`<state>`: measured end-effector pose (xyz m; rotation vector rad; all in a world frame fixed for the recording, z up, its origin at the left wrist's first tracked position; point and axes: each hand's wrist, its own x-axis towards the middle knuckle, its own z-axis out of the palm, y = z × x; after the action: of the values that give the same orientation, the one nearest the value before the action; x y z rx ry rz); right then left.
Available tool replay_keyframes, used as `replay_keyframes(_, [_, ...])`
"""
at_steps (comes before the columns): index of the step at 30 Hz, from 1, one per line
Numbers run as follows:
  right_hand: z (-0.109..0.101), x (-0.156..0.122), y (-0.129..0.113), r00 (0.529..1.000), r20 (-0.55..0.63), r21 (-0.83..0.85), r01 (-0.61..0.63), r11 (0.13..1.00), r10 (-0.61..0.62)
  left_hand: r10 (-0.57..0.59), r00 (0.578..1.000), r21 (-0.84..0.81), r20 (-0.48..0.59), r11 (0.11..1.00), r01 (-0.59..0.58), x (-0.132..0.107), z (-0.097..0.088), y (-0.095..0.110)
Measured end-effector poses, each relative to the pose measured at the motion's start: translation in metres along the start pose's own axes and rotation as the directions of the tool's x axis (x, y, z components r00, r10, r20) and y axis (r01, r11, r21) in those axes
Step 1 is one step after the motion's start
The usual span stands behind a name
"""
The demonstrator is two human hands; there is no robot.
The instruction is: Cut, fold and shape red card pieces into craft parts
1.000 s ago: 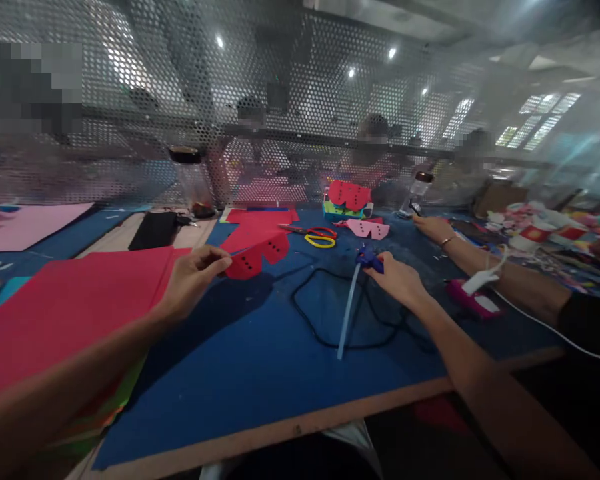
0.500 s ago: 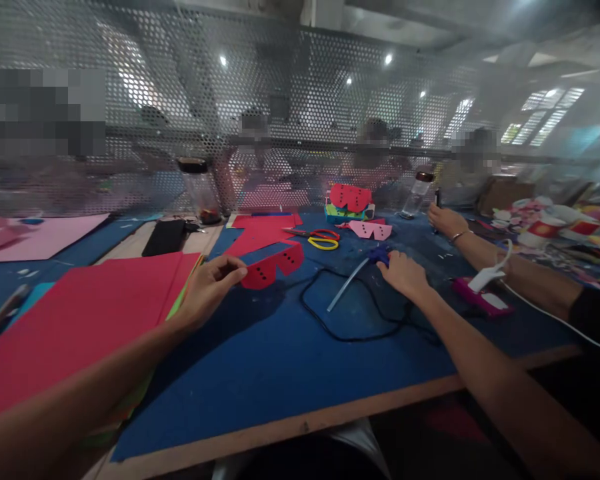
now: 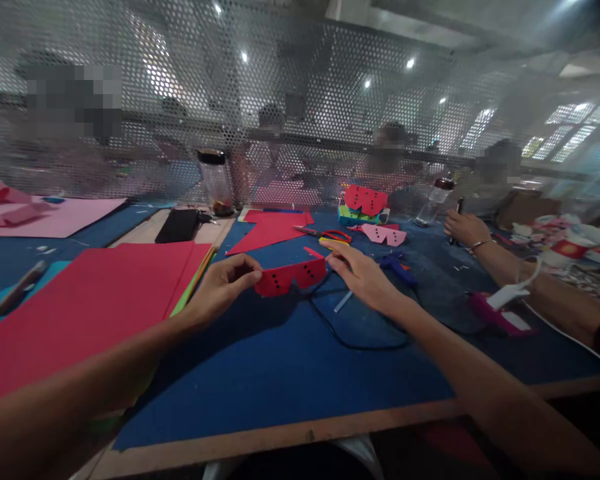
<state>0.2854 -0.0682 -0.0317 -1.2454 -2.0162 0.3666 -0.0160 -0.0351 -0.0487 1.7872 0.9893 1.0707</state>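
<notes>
A red paper cutout [image 3: 291, 277], shaped like eyeglasses with black dots, is raised a little above the blue table. My left hand [image 3: 230, 283] pinches its left end between thumb and fingers. At its right end is my right hand [image 3: 363, 273], thumb and fingers stretched out and slightly apart; the fingertips touch or nearly touch the paper. A narrow red strip shows behind the cutout. Beyond my right hand lies a blue glue gun [image 3: 400, 268], with a clear glue stick [image 3: 343, 302] sticking out toward me. The scissors [image 3: 336, 235] are partly hidden behind my right fingers.
Red sheets [image 3: 90, 293] lie at left beside a black phone [image 3: 177, 226]. A pink dotted cutout [image 3: 383, 234] and a small box [image 3: 363, 215] stand farther back. A co-worker's hand [image 3: 467, 230] holds a pen near a power strip [image 3: 500, 313]. A black cord [image 3: 353, 345] loops across the table.
My right hand has let go of the glue gun and moved left to the cutout's right end. My left hand still holds the cutout. The camera view has shifted slightly.
</notes>
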Motion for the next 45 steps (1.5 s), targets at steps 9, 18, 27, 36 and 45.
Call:
replay_keyframes(9, [0.020,-0.008,-0.003,0.952,0.066,0.609,-0.275,0.744,0.297,0.127,0.989,0.145,0.070,0.980,-0.136,-0.004,0.001,0.007])
replay_keyframes(18, [0.022,-0.008,0.003,0.881,0.239,0.757,-0.432,0.490,0.409,0.192,0.977,0.173,0.096,0.963,-0.207,-0.008,0.005,0.008])
replay_keyframes(27, [0.018,-0.011,0.006,0.849,0.352,0.838,-0.474,0.272,0.394,0.113,0.992,0.062,0.056,0.991,-0.116,-0.005,0.002,0.002])
replay_keyframes(36, [0.019,-0.010,0.004,0.848,0.379,0.858,-0.472,0.203,0.371,0.130,0.990,0.036,0.045,0.991,-0.132,-0.004,0.001,-0.001])
replay_keyframes(45, [0.025,-0.012,0.003,0.853,0.416,0.866,-0.477,0.148,0.315,0.173,0.985,0.142,0.004,0.975,-0.172,0.000,-0.003,-0.003])
